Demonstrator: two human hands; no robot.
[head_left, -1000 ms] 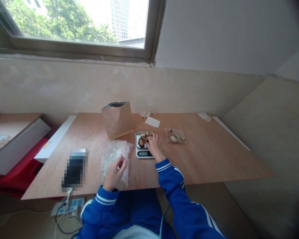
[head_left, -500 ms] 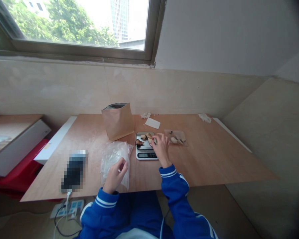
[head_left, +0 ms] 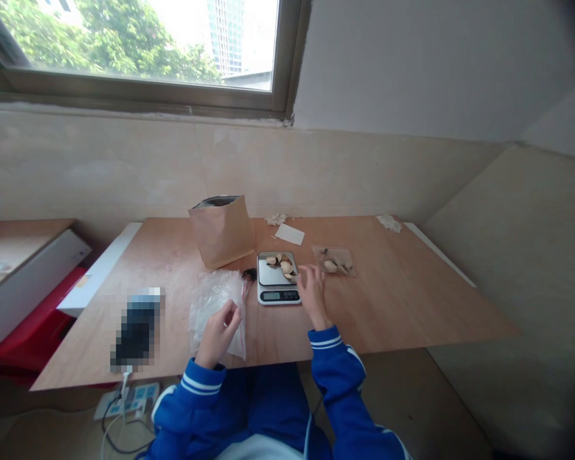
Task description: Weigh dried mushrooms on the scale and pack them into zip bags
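"Cream and brown, those dried-looking mushroom pieces; where are they lying?"

"On the shiny pan of the scale, clustered toward its back and right; one dark piece lies off it, just beside its left edge, by the clear bags."

"How would they handle?"

"Light, I'd judge, and brittle at the rims; probably too dry to slip; best held by the thick middle, softly."

"And the fingers?"

"The right hand is at the pan's right edge, thumb and loosely bent fingers apart, no piece visible between them; the left hand is curled over the bags, thumb near forefinger; whether it pinches anything, I cannot tell."
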